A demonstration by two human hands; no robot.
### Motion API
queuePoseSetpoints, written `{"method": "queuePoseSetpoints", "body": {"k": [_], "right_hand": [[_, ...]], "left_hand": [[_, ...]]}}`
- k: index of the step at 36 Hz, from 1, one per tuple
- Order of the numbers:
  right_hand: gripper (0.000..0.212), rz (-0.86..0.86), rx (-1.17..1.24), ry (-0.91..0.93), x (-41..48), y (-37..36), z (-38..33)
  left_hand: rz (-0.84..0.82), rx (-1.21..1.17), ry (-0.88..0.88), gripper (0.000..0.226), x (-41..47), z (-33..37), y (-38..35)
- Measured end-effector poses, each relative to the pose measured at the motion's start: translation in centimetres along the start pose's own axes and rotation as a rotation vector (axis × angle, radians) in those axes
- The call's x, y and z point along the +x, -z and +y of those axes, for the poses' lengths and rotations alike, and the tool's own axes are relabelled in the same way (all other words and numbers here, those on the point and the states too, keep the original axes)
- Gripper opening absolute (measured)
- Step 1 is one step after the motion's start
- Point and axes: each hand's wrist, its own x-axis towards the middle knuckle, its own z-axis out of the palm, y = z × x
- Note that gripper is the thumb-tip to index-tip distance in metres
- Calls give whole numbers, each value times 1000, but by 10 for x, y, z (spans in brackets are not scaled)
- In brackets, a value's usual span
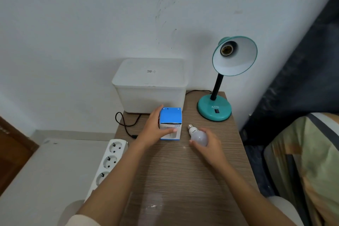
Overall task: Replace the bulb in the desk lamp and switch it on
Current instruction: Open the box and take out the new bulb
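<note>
Wood-grain tabletop point(174, 170) stands against a scuffed white wall point(91, 14), carrying a white lidded plastic box point(150, 86) and a teal desk lamp point(220, 86) whose socket is empty. Your left hand point(156, 130) wraps its fingers around a small blue-and-white cardboard box point(170, 121). Just beside it, your right hand point(209, 143) cups a frosted white bulb point(198, 135), resting on the table.

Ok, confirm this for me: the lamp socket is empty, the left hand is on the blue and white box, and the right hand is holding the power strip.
Not quite. The head view shows the right hand holding the white bulb, not the power strip, which lies untouched at the table's left edge. The rest stands: the lamp socket is empty, and the left hand is on the blue and white box.
</note>
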Motion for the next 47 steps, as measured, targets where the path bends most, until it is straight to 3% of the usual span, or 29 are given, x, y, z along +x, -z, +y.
{"method": "queuePoseSetpoints", "body": {"k": [4,10,16,23,38,47], "right_hand": [[63,0,-34,34,3,7,-7],[49,34,-96,259,15,19,-37],[42,-160,-323,502,25,11,-68],[43,-254,-567,617,32,16,-80],[43,-416,-751,672,47,27,-97],[40,-384,-811,714,49,21,-101]], "left_hand": [[-14,-12,-2,99,1,-2,1],[-63,5,-36,96,-5,-4,0],[-60,86,-81,92,-11,-3,-3],[-91,89,-65,88,-12,-2,-4],[-123,117,-36,88,-10,-3,-2],[-119,113,-32,90,-10,-3,-3]]}}
